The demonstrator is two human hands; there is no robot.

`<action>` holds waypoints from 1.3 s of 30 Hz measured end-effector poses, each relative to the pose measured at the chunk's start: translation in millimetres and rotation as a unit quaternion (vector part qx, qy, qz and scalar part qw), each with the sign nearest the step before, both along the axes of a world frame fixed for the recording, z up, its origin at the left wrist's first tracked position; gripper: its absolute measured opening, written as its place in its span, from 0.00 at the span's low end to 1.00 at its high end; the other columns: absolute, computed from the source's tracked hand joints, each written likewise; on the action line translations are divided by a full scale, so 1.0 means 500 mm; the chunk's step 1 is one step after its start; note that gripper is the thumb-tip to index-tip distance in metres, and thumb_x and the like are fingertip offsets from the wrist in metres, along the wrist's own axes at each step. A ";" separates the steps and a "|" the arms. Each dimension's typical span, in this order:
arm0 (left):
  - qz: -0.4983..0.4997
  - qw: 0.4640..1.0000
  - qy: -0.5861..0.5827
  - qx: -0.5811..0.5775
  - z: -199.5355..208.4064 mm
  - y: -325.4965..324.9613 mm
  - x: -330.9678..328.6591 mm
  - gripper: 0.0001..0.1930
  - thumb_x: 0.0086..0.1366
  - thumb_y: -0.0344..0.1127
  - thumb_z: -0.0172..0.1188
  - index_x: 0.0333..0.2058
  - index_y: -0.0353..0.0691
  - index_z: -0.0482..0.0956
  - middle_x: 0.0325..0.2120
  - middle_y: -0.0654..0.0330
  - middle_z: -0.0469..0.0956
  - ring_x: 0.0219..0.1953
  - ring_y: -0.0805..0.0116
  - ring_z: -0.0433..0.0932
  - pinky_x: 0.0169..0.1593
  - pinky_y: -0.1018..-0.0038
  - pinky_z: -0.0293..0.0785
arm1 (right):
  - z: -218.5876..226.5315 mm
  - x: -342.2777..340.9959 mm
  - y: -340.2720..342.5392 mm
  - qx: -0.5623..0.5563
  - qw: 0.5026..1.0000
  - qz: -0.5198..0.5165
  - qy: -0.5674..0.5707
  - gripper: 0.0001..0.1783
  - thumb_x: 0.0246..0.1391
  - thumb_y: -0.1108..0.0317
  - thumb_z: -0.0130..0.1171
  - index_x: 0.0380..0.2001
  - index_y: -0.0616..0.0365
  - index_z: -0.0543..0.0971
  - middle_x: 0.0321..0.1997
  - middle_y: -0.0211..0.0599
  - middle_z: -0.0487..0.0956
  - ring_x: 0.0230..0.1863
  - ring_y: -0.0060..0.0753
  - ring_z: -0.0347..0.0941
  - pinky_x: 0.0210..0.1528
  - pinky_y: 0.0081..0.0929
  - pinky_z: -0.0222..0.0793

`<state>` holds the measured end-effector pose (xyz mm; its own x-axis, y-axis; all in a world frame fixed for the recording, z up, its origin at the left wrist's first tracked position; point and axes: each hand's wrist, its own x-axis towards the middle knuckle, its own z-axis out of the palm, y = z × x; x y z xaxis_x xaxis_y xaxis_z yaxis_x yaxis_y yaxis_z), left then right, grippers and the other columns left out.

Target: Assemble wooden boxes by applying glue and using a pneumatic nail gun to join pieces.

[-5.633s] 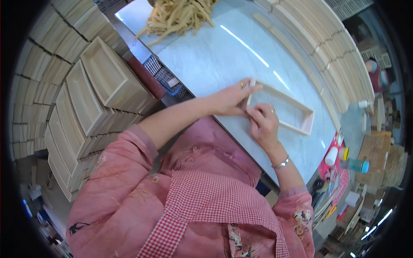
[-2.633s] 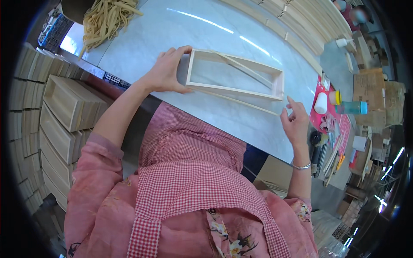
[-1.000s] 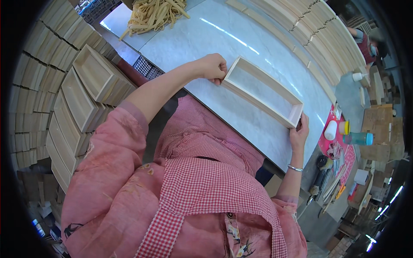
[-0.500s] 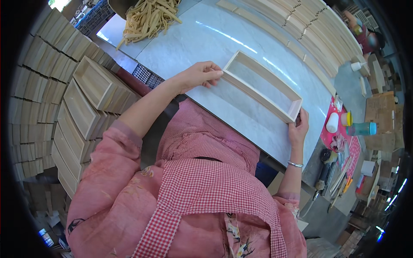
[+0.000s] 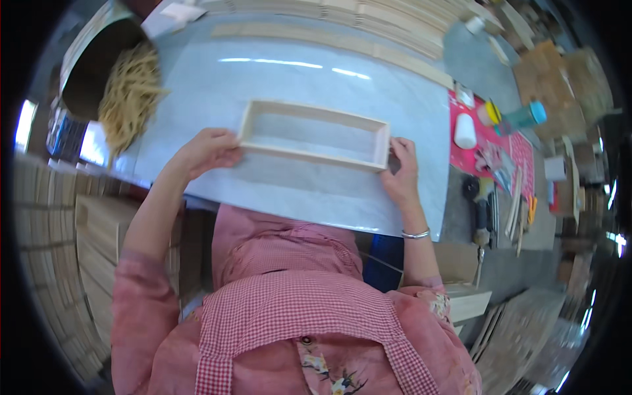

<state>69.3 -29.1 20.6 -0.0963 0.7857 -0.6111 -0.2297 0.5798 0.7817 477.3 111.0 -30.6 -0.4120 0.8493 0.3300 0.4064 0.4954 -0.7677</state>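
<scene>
Wooden frame: here we have the wooden frame (image 5: 309,157) at 12 o'clock from our apron (image 5: 299,296), over the pale table (image 5: 289,85), long and narrow with its open side up; whether its near edge is lifted a touch, we can't tell.
Long axis: running across us, from just past 9 o'clock to just past 3, so the right end dips slightly nearer our body than the left.
Left hand: our left hand (image 5: 209,153) meets the near left corner, fingers curled and gathered there; the frame's body lies from it between 2 and 3 o'clock. Whether thumb and fingers truly pinch the wood, the blur won't tell us.
Right hand: our right hand (image 5: 403,172) has the right end, thumb toward the near corner, fingers round the outer side, clasped on the wood; from here the frame stretches away between 9 and 10 o'clock.
Nearer hand: neither, we'd call it a draw, both at the wood, one at each short end with the whole length between them.
Pale strips: a tangled heap of pale strips (image 5: 128,99) spills out between 9 and 10 o'clock from the frame, well apart from it.
Long slat: we spot a long slat (image 5: 329,41) at 12 o'clock, beyond the far wall.
White bottle: at 3 o'clock, past our right hand, a white bottle (image 5: 465,131) lies on a pink cloth (image 5: 457,105).
</scene>
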 end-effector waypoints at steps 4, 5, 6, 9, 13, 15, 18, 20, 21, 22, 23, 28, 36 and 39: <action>-0.016 1.000 0.003 -0.006 -0.004 0.026 0.010 0.09 0.66 0.33 0.63 0.42 0.36 0.79 0.30 0.58 0.82 0.28 0.72 0.81 0.35 0.79 0.80 | 0.003 0.051 0.024 -0.015 1.000 -0.016 -0.006 0.29 0.50 0.79 0.60 0.59 0.64 0.75 0.54 0.41 0.75 0.51 0.39 0.72 0.55 0.29 0.70; -0.024 1.000 0.005 -0.004 -0.007 0.023 0.012 0.09 0.66 0.33 0.63 0.42 0.36 0.79 0.30 0.58 0.82 0.28 0.72 0.81 0.35 0.79 0.80 | 0.008 0.062 0.033 -0.043 0.999 -0.004 0.015 0.29 0.50 0.78 0.62 0.59 0.63 0.76 0.54 0.42 0.75 0.52 0.39 0.72 0.55 0.30 0.70; -0.012 1.000 0.002 -0.009 -0.011 0.019 0.011 0.09 0.66 0.32 0.63 0.42 0.36 0.79 0.30 0.58 0.82 0.26 0.72 0.81 0.34 0.79 0.80 | 0.012 0.073 0.042 -0.071 0.997 0.008 0.035 0.29 0.50 0.76 0.63 0.59 0.62 0.76 0.54 0.42 0.76 0.52 0.40 0.72 0.56 0.31 0.70; 0.010 1.000 -0.003 -0.007 -0.009 0.013 0.018 0.08 0.66 0.31 0.63 0.42 0.35 0.78 0.29 0.58 0.82 0.25 0.72 0.81 0.33 0.80 0.81 | 0.023 0.155 0.129 0.185 0.969 -0.134 -0.098 0.28 0.53 0.69 0.66 0.58 0.61 0.76 0.55 0.45 0.78 0.53 0.44 0.74 0.57 0.36 0.70; 0.035 0.999 -0.020 0.003 -0.004 0.002 0.031 0.08 0.66 0.30 0.62 0.41 0.35 0.78 0.28 0.58 0.82 0.24 0.72 0.81 0.31 0.80 0.80 | 0.050 0.270 0.279 0.200 0.867 -0.403 -0.214 0.27 0.55 0.60 0.67 0.54 0.63 0.77 0.54 0.49 0.79 0.53 0.48 0.75 0.57 0.39 0.71; 0.048 0.999 -0.023 0.002 -0.001 -0.003 0.036 0.07 0.66 0.30 0.62 0.41 0.36 0.77 0.28 0.58 0.81 0.24 0.73 0.80 0.31 0.81 0.79 | 0.059 0.265 0.310 0.027 0.866 -0.425 -0.263 0.27 0.54 0.58 0.68 0.52 0.63 0.77 0.52 0.49 0.79 0.51 0.49 0.76 0.55 0.39 0.72; 0.062 0.998 -0.025 0.003 0.002 -0.007 0.039 0.07 0.66 0.29 0.62 0.41 0.36 0.77 0.29 0.59 0.80 0.23 0.74 0.79 0.30 0.82 0.79 | 0.064 0.259 0.315 -0.147 0.837 -0.432 -0.301 0.28 0.53 0.55 0.69 0.50 0.64 0.77 0.50 0.50 0.80 0.49 0.50 0.77 0.54 0.39 0.72; 0.073 0.997 0.010 0.015 0.004 -0.011 0.045 0.07 0.66 0.30 0.63 0.41 0.37 0.77 0.29 0.59 0.80 0.24 0.75 0.77 0.30 0.81 0.77 | 0.041 0.251 0.301 -0.084 0.876 -0.450 -0.153 0.29 0.52 0.54 0.71 0.50 0.63 0.77 0.48 0.50 0.80 0.47 0.49 0.77 0.52 0.40 0.73; 0.078 0.996 0.026 0.021 0.003 -0.012 0.049 0.07 0.66 0.30 0.63 0.41 0.37 0.78 0.29 0.60 0.79 0.24 0.76 0.76 0.30 0.81 0.77 | 0.027 0.249 0.293 -0.052 0.886 -0.454 -0.078 0.29 0.52 0.54 0.71 0.49 0.63 0.77 0.48 0.50 0.81 0.46 0.49 0.77 0.51 0.40 0.74; 0.084 0.995 0.043 0.026 0.002 -0.012 0.054 0.07 0.66 0.30 0.63 0.41 0.37 0.78 0.30 0.60 0.79 0.25 0.77 0.75 0.30 0.81 0.76 | 0.016 0.248 0.285 -0.020 0.890 -0.455 -0.003 0.29 0.51 0.53 0.72 0.49 0.63 0.77 0.47 0.50 0.81 0.45 0.49 0.78 0.50 0.40 0.74; 0.075 0.992 0.086 0.058 0.001 -0.012 0.062 0.07 0.66 0.30 0.63 0.42 0.37 0.78 0.30 0.60 0.78 0.26 0.77 0.73 0.31 0.81 0.75 | 0.007 0.272 0.283 0.035 0.899 -0.437 0.018 0.26 0.54 0.59 0.70 0.50 0.63 0.76 0.47 0.49 0.80 0.43 0.44 0.79 0.46 0.34 0.76; 0.085 0.748 0.561 0.345 -0.045 -0.043 0.139 0.18 0.53 0.25 0.66 0.45 0.38 0.79 0.41 0.58 0.80 0.40 0.60 0.77 0.43 0.70 0.75 | 0.141 0.179 0.131 0.066 0.872 -0.325 0.361 0.21 0.59 0.65 0.68 0.50 0.61 0.73 0.43 0.45 0.78 0.41 0.35 0.78 0.40 0.22 0.76; -0.120 0.603 0.666 0.422 -0.103 -0.033 0.324 0.30 0.62 0.39 0.63 0.62 0.38 0.70 0.67 0.50 0.65 0.72 0.53 0.60 0.75 0.49 0.47 | 0.187 -0.021 -0.007 -0.087 0.942 -0.129 0.297 0.23 0.58 0.64 0.66 0.53 0.61 0.73 0.43 0.41 0.76 0.32 0.27 0.73 0.26 0.15 0.70; -0.102 0.609 0.666 0.418 -0.116 -0.040 0.344 0.29 0.63 0.39 0.62 0.61 0.36 0.70 0.67 0.48 0.65 0.72 0.52 0.60 0.74 0.48 0.48 | 0.197 -0.133 -0.069 -0.039 0.981 -0.077 0.174 0.25 0.56 0.62 0.67 0.55 0.58 0.73 0.44 0.40 0.77 0.31 0.25 0.72 0.25 0.16 0.69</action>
